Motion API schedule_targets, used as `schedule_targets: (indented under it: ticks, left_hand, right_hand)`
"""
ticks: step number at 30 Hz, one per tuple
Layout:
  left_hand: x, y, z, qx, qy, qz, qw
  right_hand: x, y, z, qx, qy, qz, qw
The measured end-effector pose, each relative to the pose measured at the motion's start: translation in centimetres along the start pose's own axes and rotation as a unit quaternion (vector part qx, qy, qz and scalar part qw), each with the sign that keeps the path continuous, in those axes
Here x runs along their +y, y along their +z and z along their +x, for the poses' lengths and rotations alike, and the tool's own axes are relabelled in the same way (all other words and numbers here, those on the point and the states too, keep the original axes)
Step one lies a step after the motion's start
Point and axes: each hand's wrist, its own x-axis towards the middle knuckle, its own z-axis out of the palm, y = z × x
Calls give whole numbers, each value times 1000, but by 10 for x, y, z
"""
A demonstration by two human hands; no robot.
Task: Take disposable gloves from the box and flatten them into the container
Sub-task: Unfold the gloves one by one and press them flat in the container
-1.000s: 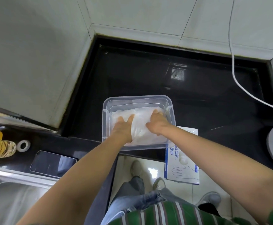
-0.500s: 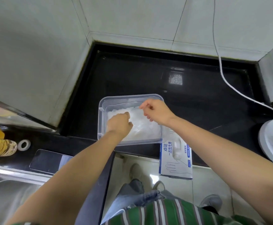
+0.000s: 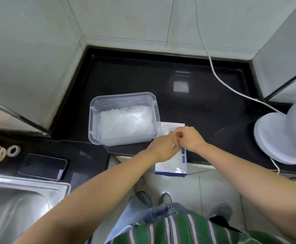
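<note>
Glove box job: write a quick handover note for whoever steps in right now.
Left hand: fingers curled, over the box, meeting the right hand.
Right hand: fingers curled too. Whether either hand pinches a glove cannot be told.
Box: on the counter edge, just right of the container, overhanging toward the person.
Done: a pile of gloves lies in the container.
Left: probably pull the next glove from the box, lay it on the pile, press it flat, and repeat.
</note>
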Motion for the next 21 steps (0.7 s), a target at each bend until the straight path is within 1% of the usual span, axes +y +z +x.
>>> schedule_targets:
  ticks: [1, 2, 3, 5, 8, 10, 13, 15, 16, 18, 21]
  left_hand:
    - [-6, 8, 1, -21, -46, 8, 999]
    - [-12, 16, 0, -24, -84, 15, 996]
    - [-17, 22, -1, -14, -118, 18, 993]
    - [-30, 27, -2, 15, -158, 15, 987]
    - [-38, 30, -4, 9, -168, 18, 986]
    - [-38, 33, -3, 6, -168, 25, 985]
    - [-38, 37, 0, 12, -172, 38, 984]
    - [-38, 38, 0, 17, -172, 48, 984]
    - [-37, 37, 0, 19, -172, 53, 984]
    - [-36, 36, -1, 19, -170, 56, 984]
    - [-35, 33, -2, 19, -168, 55, 984]
  right_hand:
    - [1, 4, -4, -12, 2, -11, 1000]
    - [1, 7, -8, -19, -1, -29, 999]
    - [1, 9, -10, -25, -8, -54, 998]
    - [-5, 14, -13, -41, -18, -109, 993]
    - [-12, 23, -17, -49, -14, -186, 981]
    - [-15, 25, -19, -18, -18, -206, 978]
    - [-15, 27, -20, 28, -30, -200, 979]
    - [-11, 32, -18, 44, -30, -172, 984]
    - [-8, 35, -15, 51, -25, -137, 989]
    - [-1, 35, -9, 51, -24, -17, 998]
    - [9, 23, -5, 26, -37, 161, 986]
